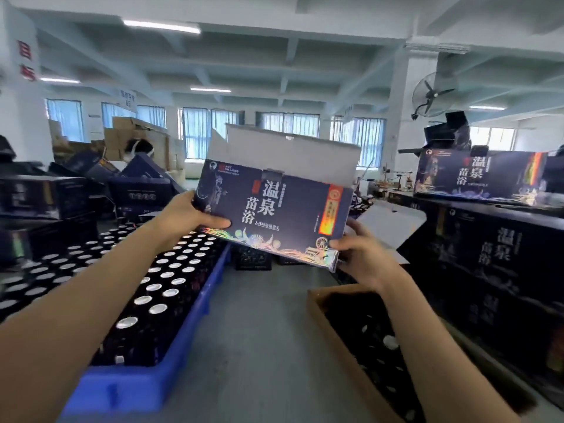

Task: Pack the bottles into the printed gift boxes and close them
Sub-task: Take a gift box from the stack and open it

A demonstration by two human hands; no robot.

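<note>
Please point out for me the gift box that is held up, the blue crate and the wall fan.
gift box (274, 209): head view, on its printed front face.
blue crate (122, 389): head view, on its near wall.
wall fan (434, 94): head view, on the hub of its blades.

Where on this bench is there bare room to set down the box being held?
The one bare patch is the grey tabletop strip between the blue crate of bottles on the left and the brown carton on the right, ending at the black crates under the held gift box. Stacked printed boxes crowd both sides.
</note>
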